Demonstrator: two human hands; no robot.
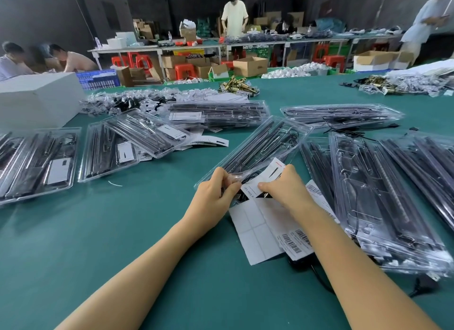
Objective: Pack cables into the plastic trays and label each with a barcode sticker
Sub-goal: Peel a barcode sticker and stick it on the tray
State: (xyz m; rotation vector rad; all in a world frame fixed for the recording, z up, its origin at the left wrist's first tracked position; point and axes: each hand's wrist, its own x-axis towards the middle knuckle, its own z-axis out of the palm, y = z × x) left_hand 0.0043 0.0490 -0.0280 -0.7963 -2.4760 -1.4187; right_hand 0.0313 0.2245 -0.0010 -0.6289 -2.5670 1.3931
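Both hands (248, 190) on plastic tray (255, 147)

My view: a packing workshop, long green worktop (98, 243) under tray stacks (383, 206), cardboard boxes (249, 65) behind.

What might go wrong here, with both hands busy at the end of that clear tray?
The white card, pinched by the right hand, may go in crooked or creased while the left hand holds the near end of the clear tray. The right forearm lies over the barcode sticker sheet and might drag or crumple it.
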